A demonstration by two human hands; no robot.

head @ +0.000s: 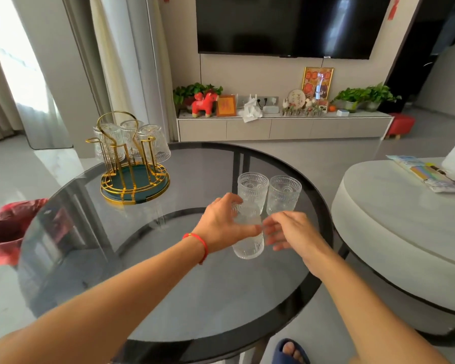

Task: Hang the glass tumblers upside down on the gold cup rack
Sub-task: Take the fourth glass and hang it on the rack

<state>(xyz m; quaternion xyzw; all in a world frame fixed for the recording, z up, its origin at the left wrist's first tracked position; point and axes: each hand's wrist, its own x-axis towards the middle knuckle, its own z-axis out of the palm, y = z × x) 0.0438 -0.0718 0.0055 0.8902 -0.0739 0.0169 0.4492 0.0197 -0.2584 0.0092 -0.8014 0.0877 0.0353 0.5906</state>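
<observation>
Picking up: left hand (222, 224) wraps a tumbler (248, 239), right hand (289, 229) spread beside it; next, invert onto rack (132, 164).

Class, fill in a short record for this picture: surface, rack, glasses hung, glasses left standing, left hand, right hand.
surface: round dark glass table
rack: gold cup rack, far left of table
glasses hung: three, upside down
glasses left standing: two upright tumblers side by side
left hand: gripping a third tumbler
right hand: open, fingers beside that tumbler
</observation>
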